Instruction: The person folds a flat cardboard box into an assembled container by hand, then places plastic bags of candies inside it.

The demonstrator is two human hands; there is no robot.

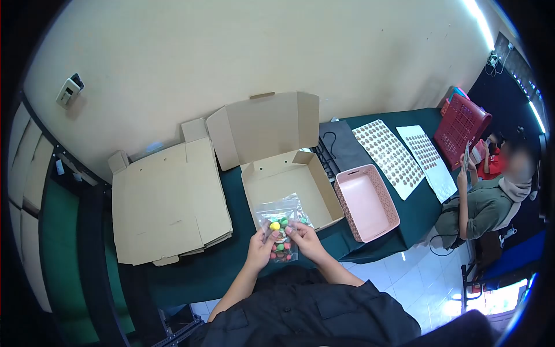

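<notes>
Both hands hold a clear plastic bag of colourful round candies just in front of an open cardboard box. My left hand is closed on the bag's left side, thumb on its front. On the right side, my right hand grips the same bag, also with the thumb in front. Red, green, yellow and brown pieces show through the plastic. Behind it, partly hidden, another clear bag lies at the box's front. The box lid stands raised against the wall.
Flattened cardboard boxes are stacked at left on the green-covered table. To the right are a pink basket, two sticker sheets, a dark bag and a red basket. A person is at the far right.
</notes>
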